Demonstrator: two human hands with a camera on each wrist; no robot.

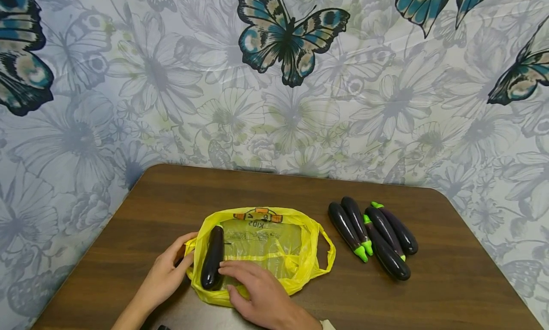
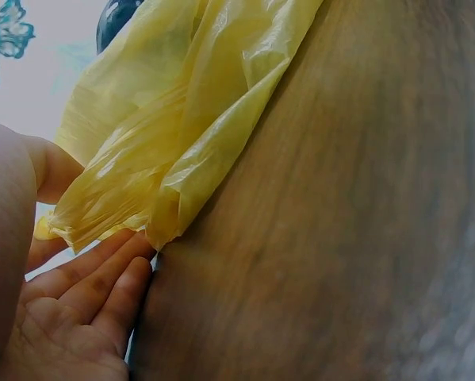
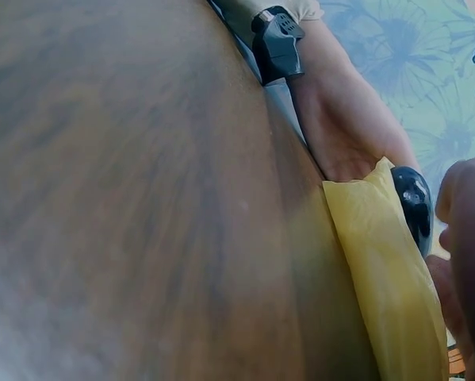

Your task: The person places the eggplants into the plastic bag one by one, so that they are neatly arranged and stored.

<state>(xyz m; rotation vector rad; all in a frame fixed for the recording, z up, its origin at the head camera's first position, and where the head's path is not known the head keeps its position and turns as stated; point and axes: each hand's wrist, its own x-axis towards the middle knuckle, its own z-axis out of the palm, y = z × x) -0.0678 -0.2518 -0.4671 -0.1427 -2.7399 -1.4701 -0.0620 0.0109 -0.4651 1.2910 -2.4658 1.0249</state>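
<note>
A yellow plastic bag (image 1: 306,268) lies spread on the table with its mouth up and a loop handle out at the right. One dark eggplant (image 1: 212,261) is in the left end of the bag, its fat end toward me. My left hand (image 1: 167,270) holds the bag's left edge; in the left wrist view the gathered yellow plastic (image 2: 134,182) passes between thumb and fingers. Over the near rim reaches my right hand (image 1: 259,294), fingers extended and fingertips right at the eggplant's side, not wrapped round it. The right wrist view shows the eggplant's glossy end (image 3: 414,208) above the bag's rim.
Several more eggplants (image 1: 388,263) with bright green caps lie in a loose group right of the bag. The brown wooden table (image 1: 141,206) has rounded far corners and meets a butterfly-patterned wall covering (image 1: 291,130). A small black object (image 1: 163,327) shows at the bottom edge.
</note>
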